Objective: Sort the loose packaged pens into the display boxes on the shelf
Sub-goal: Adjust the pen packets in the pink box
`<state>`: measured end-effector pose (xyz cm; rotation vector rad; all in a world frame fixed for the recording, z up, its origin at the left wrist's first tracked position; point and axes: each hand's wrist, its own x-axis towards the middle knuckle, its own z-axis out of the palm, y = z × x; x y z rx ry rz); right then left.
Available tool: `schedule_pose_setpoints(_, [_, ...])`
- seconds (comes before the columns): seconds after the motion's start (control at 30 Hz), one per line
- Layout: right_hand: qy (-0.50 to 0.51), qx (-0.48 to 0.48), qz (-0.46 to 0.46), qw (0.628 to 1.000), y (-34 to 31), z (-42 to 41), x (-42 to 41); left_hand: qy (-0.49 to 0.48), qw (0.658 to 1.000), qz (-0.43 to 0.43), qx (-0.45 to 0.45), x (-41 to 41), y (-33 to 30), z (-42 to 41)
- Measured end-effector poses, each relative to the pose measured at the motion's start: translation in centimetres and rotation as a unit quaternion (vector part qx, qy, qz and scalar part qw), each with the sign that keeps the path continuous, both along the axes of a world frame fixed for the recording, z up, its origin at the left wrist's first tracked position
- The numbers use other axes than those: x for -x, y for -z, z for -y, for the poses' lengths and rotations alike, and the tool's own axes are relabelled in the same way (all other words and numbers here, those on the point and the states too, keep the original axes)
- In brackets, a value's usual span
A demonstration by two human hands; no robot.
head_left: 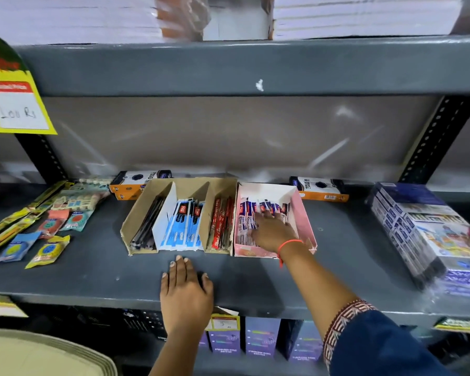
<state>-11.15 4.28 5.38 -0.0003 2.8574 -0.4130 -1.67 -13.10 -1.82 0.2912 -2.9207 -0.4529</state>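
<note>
Packaged pens (251,213) are filling two display boxes: a three-slot cardboard box (136,213) and a pink box (305,221). Right hand (273,230) is pressing open-fingered on the pink box's pens; left hand (185,291) is lying flat, empty, on the shelf (92,280).

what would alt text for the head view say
A person's right hand presses into packaged pens in a pink display box on a grey shelf. The left hand lies flat on the shelf before a brown divided box.
</note>
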Motion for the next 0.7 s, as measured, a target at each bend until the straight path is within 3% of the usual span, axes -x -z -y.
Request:
schedule_pose_setpoints(0.17, [-0.088,-0.007,0.022,0.996,0.4,1.7,0.6,-0.001,1.0,-0.013,0.017,-0.1,0.2,0.1])
schedule_pose_setpoints(0.33, [-0.067,-0.015,0.072,0.995,1.0,0.6,1.4,-0.008,1.0,-0.009,0.001,0.1,0.2,0.0])
schedule_pose_setpoints(0.47, [-0.059,0.012,0.028,0.998,0.4,-0.1,1.0,-0.008,1.0,-0.01,-0.003,0.1,0.3,-0.1])
schedule_pose_setpoints(0.57, [0.006,0.0,-0.002,1.0,0.3,-0.9,0.4,-0.01,1.0,-0.012,0.006,0.1,0.2,-0.1])
schedule_pose_setpoints(0.7, [0.051,0.017,0.046,0.998,0.4,-2.0,0.0,-0.012,0.999,-0.034,0.013,0.1,0.4,-0.2])
